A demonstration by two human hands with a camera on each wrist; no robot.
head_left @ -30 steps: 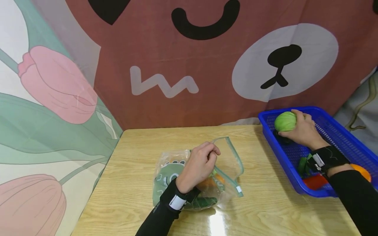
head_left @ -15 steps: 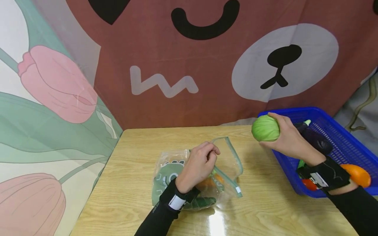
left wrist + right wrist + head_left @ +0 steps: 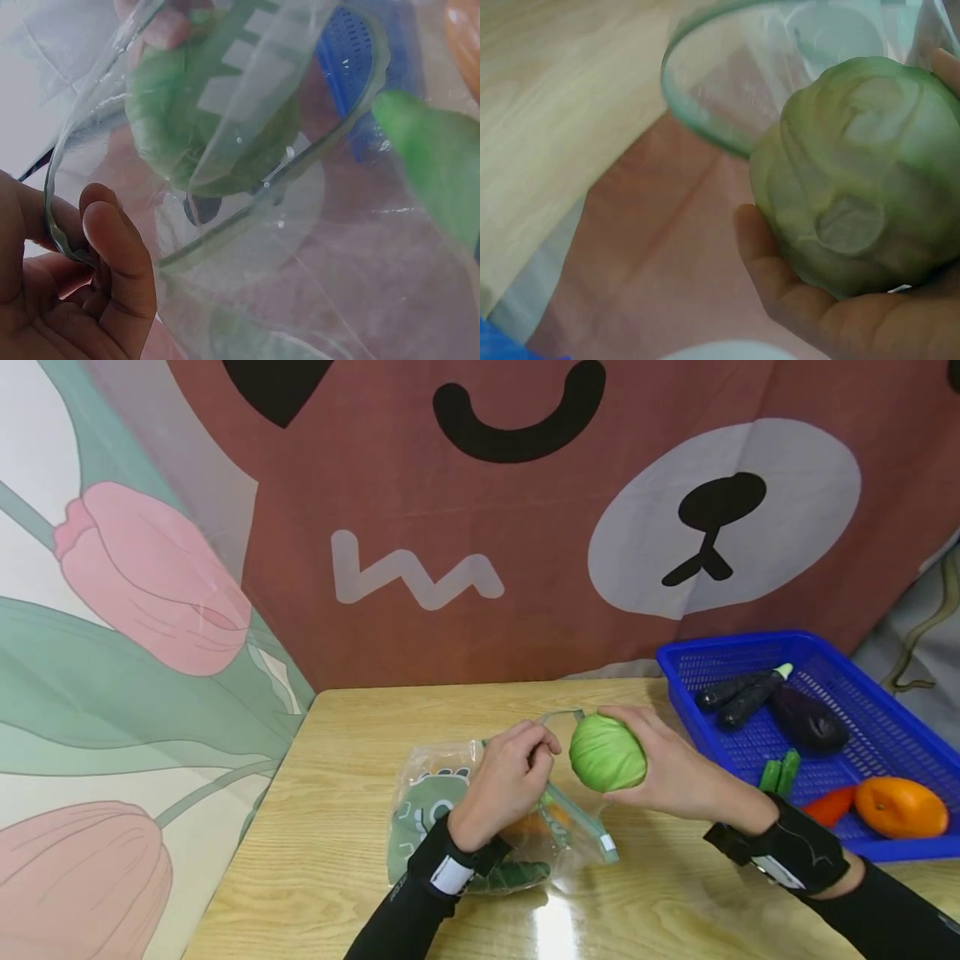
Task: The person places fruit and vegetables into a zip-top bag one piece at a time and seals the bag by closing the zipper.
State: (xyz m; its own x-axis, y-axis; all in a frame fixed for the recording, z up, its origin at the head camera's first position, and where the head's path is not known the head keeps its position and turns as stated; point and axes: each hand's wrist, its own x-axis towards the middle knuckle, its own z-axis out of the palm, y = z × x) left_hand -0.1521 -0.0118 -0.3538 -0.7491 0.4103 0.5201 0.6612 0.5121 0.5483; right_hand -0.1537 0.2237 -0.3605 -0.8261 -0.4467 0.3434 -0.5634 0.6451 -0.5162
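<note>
Nearest: a black sleeve [image 3: 401,918] is leading to the left hand [image 3: 506,781], which is pinching the green rim of a clear plastic bag [image 3: 300,247], fingers curled. The bag is lying on the wooden table [image 3: 352,793], its mouth gaping toward the right. It is showing a green cartoon print and holding a long dark-green vegetable [image 3: 517,875] and something orange, partly hidden by the hand.

Just right of the left hand, the right hand [image 3: 671,768] is grasping a round green cabbage [image 3: 607,753], thumb and fingers spread around its sides. The cabbage is sitting at the bag's mouth, above the table; whether any of it is inside the rim, cannot tell.

Farther right, a blue basket [image 3: 881,714] is holding an orange fruit [image 3: 900,807], a red vegetable [image 3: 831,806] touching or just beside it, two short green pieces [image 3: 780,774] and three dark eggplants [image 3: 808,720].

Farthest: a reddish-brown cartoon cloth [image 3: 525,518] is hanging behind the table, a tulip-print cloth [image 3: 112,710] at left.
</note>
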